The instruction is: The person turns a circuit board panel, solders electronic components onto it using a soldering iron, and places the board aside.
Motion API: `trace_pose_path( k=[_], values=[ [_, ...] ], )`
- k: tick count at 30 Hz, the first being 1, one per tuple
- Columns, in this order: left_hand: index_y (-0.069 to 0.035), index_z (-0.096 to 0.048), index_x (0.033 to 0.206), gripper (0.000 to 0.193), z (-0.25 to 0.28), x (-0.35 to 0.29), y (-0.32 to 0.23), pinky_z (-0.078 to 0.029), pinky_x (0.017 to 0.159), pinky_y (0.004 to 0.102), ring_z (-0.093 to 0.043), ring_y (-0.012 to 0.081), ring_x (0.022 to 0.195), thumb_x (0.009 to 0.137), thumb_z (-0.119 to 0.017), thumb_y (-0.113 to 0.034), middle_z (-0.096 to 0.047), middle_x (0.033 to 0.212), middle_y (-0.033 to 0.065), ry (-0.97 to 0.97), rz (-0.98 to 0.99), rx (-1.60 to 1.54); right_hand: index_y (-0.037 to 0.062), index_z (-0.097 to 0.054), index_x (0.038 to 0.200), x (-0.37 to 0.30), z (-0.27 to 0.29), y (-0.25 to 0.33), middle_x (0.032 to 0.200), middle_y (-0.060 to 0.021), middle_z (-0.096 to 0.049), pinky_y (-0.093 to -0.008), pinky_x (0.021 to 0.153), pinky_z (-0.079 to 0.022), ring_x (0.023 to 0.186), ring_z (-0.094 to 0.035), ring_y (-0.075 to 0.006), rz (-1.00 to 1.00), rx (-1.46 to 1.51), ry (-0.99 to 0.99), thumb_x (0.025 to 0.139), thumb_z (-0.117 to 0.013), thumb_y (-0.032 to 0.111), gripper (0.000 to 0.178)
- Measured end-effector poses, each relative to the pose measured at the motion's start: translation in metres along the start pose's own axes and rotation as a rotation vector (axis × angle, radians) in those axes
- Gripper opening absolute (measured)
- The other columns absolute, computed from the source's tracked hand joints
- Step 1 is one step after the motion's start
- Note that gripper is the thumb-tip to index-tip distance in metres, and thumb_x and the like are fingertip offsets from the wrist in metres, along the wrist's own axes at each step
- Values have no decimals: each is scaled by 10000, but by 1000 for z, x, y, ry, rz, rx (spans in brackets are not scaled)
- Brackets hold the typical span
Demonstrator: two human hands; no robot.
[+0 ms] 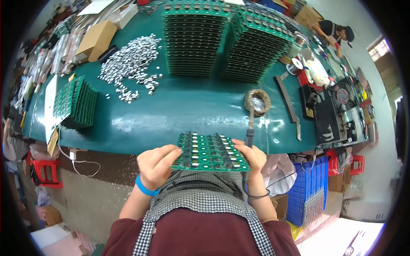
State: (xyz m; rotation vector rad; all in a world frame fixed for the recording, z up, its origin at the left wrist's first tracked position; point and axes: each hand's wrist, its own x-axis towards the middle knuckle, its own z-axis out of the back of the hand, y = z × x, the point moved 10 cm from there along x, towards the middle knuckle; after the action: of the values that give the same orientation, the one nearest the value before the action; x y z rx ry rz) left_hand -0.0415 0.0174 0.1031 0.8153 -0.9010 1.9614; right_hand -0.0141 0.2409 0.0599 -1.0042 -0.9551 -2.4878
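Observation:
In front of my apron I hold a green circuit board panel [209, 152] with rows of small white and black components. My left hand [159, 165], wearing a blue wristband, grips its left edge, fingers closed. My right hand [252, 158] is closed on the right edge, thumb on top. A soldering iron [250, 135] with a dark handle also passes through my right hand. Its tip end points away from me, at the near rim of a round brown pot [257, 102] with shiny metal inside. How the fingers wrap the iron is partly hidden.
Two tall stacks of circuit boards [194, 42] stand at the back of the green table [171, 115]. Many small silvery parts [130, 59] lie heaped at left, beside a smaller board stack [77, 102]. A metal bar [287, 100] and solder spool [294, 67] are at right. Another person [333, 33] works beyond.

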Motion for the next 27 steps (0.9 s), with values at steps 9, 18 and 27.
trace_pose_path(
  k=[9, 18, 27],
  values=[
    [-45, -665, 916, 270, -7, 5, -10, -425, 434, 253, -574, 132, 553, 646, -660, -54, -656, 842, 67, 48, -28, 43, 29, -644, 906, -6, 0, -14, 905, -118, -719, -246, 537, -470, 598, -618, -161, -26, 11, -31, 686, -646, -44, 232],
    [-58, -670, 918, 271, -10, 2, -10, -417, 430, 248, -558, 124, 545, 648, -650, -59, -651, 855, 60, 62, -33, 51, 20, -643, 887, -6, 0, -16, 905, -142, -712, -261, 566, -496, 648, -651, -197, -24, 24, -23, 672, -651, -30, 222],
    [-66, -665, 939, 283, -28, -19, -1, -415, 445, 243, -562, 123, 564, 656, -649, -64, -650, 875, 60, 124, -36, 98, 18, -643, 898, -11, -15, -30, 938, -142, -704, -298, 612, -527, 724, -677, -244, -48, -27, 73, 653, -671, -20, 249]
  ],
)
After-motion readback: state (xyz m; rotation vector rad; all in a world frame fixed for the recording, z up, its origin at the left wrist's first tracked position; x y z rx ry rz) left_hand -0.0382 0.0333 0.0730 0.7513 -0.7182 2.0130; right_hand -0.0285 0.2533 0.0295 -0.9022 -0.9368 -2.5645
